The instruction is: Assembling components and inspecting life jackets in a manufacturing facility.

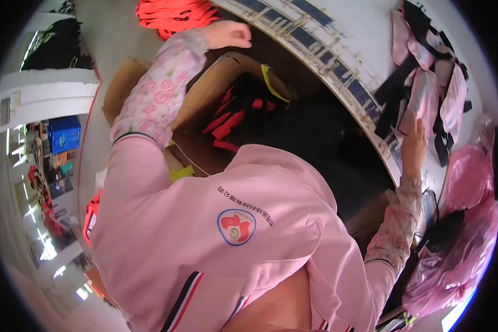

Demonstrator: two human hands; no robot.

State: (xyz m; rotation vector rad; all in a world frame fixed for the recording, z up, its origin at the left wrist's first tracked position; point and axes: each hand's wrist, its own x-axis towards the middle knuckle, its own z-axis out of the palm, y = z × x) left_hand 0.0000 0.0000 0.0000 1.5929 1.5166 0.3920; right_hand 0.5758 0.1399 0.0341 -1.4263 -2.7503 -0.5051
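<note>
My left hand (229, 35) is raised at the table's edge with its fingers curled closed, and nothing shows in them. Just beside it lies a bundle of folded bright red fabric (174, 15). My right hand (414, 148) reaches over the white table (365, 41), its fingers stretched out at the lower end of some pink and black fabric pieces (423, 88). Whether the fingertips press on the cloth I cannot tell. Floral sleeve covers cover both my forearms.
Below the table edge stands an open cardboard box (205, 91) with red and black cloth strips (232, 119) in it. Pink plastic-wrapped bundles (454, 238) lie on the right. A blue crate (65, 134) and dark piled cloth (58, 47) are off to the left.
</note>
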